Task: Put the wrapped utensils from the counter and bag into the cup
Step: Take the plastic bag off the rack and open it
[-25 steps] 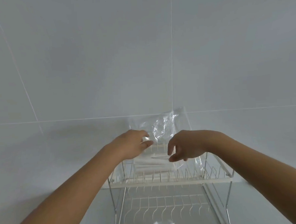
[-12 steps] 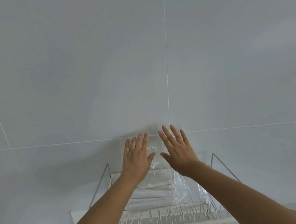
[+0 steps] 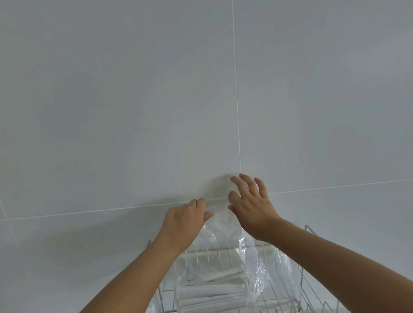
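1. Fingers of the left hand (image 3: 186, 220) curl in toward the thumb at the top edge of the clear plastic bag (image 3: 228, 229); they look pinched on the film, though the contact itself is hidden behind the knuckles, so I cannot tell for certain.
2. Right hand (image 3: 252, 203) is spread, fingers apart and reaching up toward the tiled wall (image 3: 126, 100), palm just beside the bag's upper edge and clamped on nothing that shows.
3. Wrapped utensils (image 3: 211, 297) lie inside the bag, stacked on the upper tier of the wire dish rack (image 3: 305, 278), between the two forearms.
4. My reading is that the step in hand is opening the bag's mouth; no utensil is out yet, and the cup is out of view.
5. Next move likely calls for the right hand to catch the opposite edge of the film, part it, then reach down for a bundle.
6. Long axes of the bundles run roughly left to right across the rack, near level; which end is the handle cannot be told through the wrapping.
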